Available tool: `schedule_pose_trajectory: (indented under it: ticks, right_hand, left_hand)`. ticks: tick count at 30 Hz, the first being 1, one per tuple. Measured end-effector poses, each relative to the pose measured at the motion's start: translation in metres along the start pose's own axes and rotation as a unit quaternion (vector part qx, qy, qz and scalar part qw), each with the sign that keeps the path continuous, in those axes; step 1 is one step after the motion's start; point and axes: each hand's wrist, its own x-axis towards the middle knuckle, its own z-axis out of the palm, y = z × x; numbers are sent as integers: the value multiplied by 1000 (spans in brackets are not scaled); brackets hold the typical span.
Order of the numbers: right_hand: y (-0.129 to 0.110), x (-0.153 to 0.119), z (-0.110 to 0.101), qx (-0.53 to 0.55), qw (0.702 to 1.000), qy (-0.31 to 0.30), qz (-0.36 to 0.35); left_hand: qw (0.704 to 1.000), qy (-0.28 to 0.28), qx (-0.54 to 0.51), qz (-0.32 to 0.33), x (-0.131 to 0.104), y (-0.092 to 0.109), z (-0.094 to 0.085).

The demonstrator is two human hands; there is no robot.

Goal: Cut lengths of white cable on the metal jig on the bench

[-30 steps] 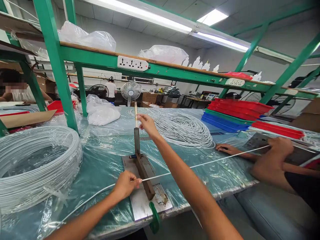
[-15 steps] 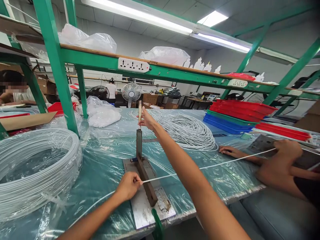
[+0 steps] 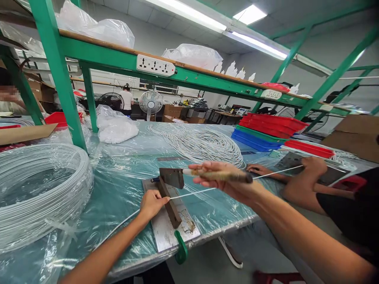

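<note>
My left hand point(image 3: 153, 205) pinches a white cable point(image 3: 192, 193) beside the steel bar of a bench lever cutter point(image 3: 170, 207). The cable crosses the bar and runs right, passing behind my right hand. My right hand point(image 3: 219, 177) is at the cutter's worn handle point(image 3: 225, 176), its fingers fairly straight along the far side. The handle points right, and the wide blade point(image 3: 172, 178) at its root is tilted down toward the bar. At the right, a co-worker's hand point(image 3: 314, 166) holds the cable's far stretch; their other hand point(image 3: 257, 169) rests on the table.
A big coil of white cable point(image 3: 85, 185) lies at the left, a looser pile point(image 3: 207, 146) behind the cutter. Stacked red, green and blue trays point(image 3: 266, 128) stand at the back right. A green clamp point(image 3: 180, 248) is at the table's front edge. A green shelf beam point(image 3: 103, 57) crosses overhead.
The cutter handle has swung from upright down to the right, with my right hand on it. My left hand still pinches the cable at the bar. The view has shifted slightly.
</note>
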Motion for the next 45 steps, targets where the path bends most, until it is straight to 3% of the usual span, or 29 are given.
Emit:
schedule_pose_trajectory:
  ticks: [4,11,15,19,23,25,28,31,34,38,40,43,45]
  right_hand:
    - [22,-32,-4,-11,998,32,60]
    - [47,-63,4,-2,991,75,114]
    - [69,-73,7,-79,982,73,152]
    - [74,-79,3,-235,964,19,123]
    - [74,-81,0,-320,947,4,35]
    - [91,-84,0,-345,938,19,20]
    - [137,-91,-1,-378,923,59,31]
    - [166,-96,-4,-341,936,77,39]
    - [142,-94,-8,-225,970,45,84]
    - [65,-76,-10,-39,992,-50,112]
    - [31,-56,-9,33,993,-80,84]
    - [-8,-13,-3,106,990,-84,42]
    - [-27,24,4,122,988,-90,29]
  left_hand:
    - [1000,13,9,3,2,-2,2]
    - [1000,11,12,17,6,-4,4]
    - [1000,1,1,28,8,-5,4]
    - [999,-13,-15,41,8,-4,3]
    - [998,-25,-36,50,9,-5,2]
    - [997,-26,-47,52,10,-6,1]
    - [996,-20,-63,51,8,-6,-2]
    - [996,-21,-76,50,3,-2,-7]
    - [994,-47,-76,56,-3,12,-19]
    - [991,-104,-42,77,-14,40,-52]
    - [985,-135,29,109,-19,56,-74]
    - [970,-135,147,137,-29,80,-105]
    - [974,-139,140,115,-36,97,-122]
